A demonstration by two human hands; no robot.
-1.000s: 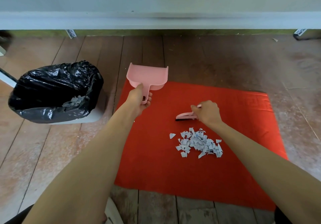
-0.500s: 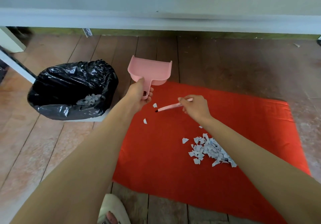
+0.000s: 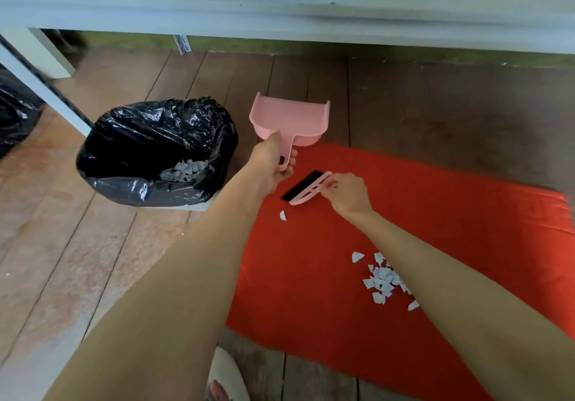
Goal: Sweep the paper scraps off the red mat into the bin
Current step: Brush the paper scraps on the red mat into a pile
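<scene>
Dustpan (image 3: pixel 292 120), pink, was gripped by its handle in my left hand (image 3: pixel 273 164) at the far left corner of the red mat (image 3: pixel 435 214), open mouth pointing away from me. My right hand (image 3: pixel 345 193) pinched the pink brush (image 3: pixel 306 187) just beside it. Whether the black bristles touched the mat I could not tell. One stray scrap (image 3: pixel 282 215) lay on the mat near the brush. Main heap of paper scraps (image 3: pixel 381 279) sat on the mat, partly hidden by my right forearm (image 3: pixel 451 291). Bin (image 3: pixel 124 189), black-lined, stood on the wooden floor (image 3: pixel 62 260) left of the mat, with white scraps (image 3: pixel 185 170) inside.
</scene>
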